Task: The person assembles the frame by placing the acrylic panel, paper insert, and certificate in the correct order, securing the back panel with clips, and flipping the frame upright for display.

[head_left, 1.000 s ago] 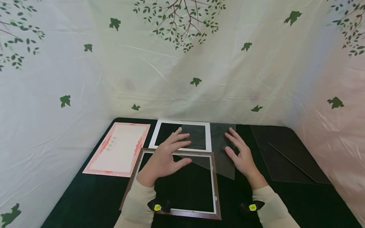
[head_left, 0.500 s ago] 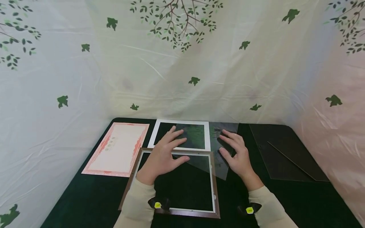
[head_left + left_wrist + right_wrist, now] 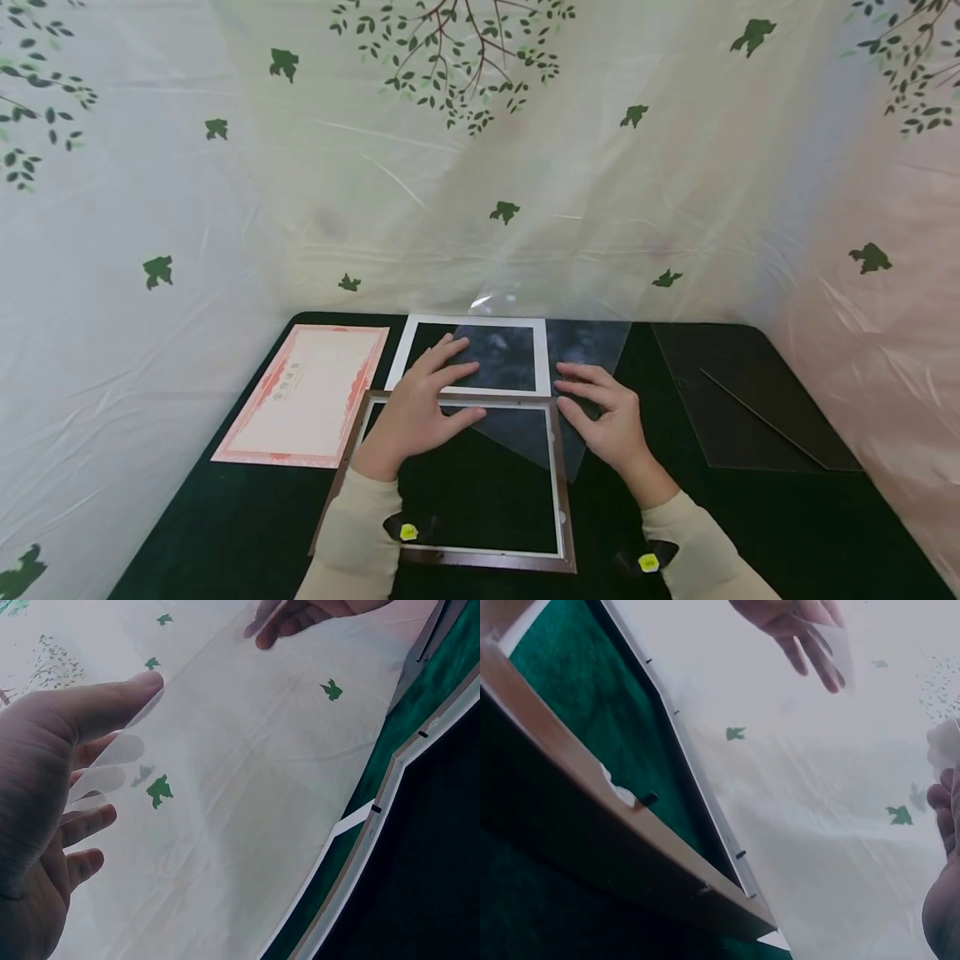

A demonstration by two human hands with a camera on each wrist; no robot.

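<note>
A clear, colourless sheet (image 3: pixel 517 427) hangs tilted above the table, between my two hands. My left hand (image 3: pixel 416 421) is at its left side, fingers spread and fairly straight. In the left wrist view the edge of the clear sheet (image 3: pixel 225 795) meets the thumb tip, and the fingers reflect in it. At the opposite side is my right hand (image 3: pixel 611 421), its fingertips near or touching the sheet; the exact contact is hard to see. Beneath lies a brown picture frame (image 3: pixel 567 508) with a white inner lip. Behind it is a white mat border (image 3: pixel 541 358).
A pink-bordered certificate (image 3: pixel 300 400) lies at the left. On the right rests a dark thin board (image 3: pixel 693 400) with a slender rod (image 3: pixel 761 417) across it. A pale curtain (image 3: pixel 420 225) printed with leaves hangs behind the table.
My right hand has moved left and slightly toward me, and the clear sheet has turned and tilted with it. Pale reflections now show on it. My left hand has shifted only slightly left.
</note>
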